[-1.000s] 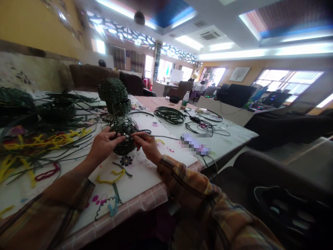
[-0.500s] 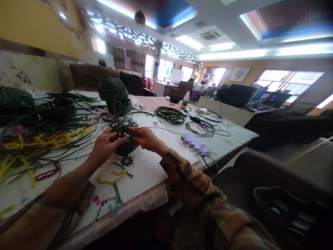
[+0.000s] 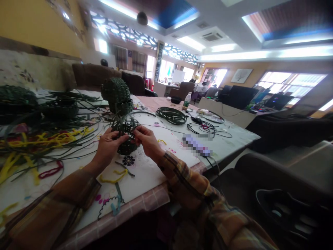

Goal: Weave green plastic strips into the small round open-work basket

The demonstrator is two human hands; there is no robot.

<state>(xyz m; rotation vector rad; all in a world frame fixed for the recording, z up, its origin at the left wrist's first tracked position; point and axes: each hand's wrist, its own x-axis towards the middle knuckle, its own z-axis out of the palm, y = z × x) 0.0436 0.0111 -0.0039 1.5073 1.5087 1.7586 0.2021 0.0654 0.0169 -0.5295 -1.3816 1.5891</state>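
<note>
A small dark green woven basket [image 3: 128, 148] with an open-work top sits on the table in front of me. My left hand [image 3: 108, 146] is closed on its left side, thumb across the front and fingers partly hidden behind. At the basket's right edge my right hand [image 3: 147, 140] pinches a green weaving strip, with the pinched part hidden by the fingers. A thin strand [image 3: 166, 128] trails from there to the right. Just behind stands a rounded, finished-looking green woven piece [image 3: 116, 95].
Loose green strips and yellow pipe cleaners [image 3: 61, 138] cover the left side. A coil of green strip [image 3: 171, 115], a bottle [image 3: 186, 101] and a purple power strip [image 3: 196, 145] lie to the right. A yellow piece [image 3: 113, 178] lies near the table's front edge.
My right hand has turned and its fingers have shifted slightly at the basket's right edge. The left hand keeps its hold. The whole view has moved a little.
</note>
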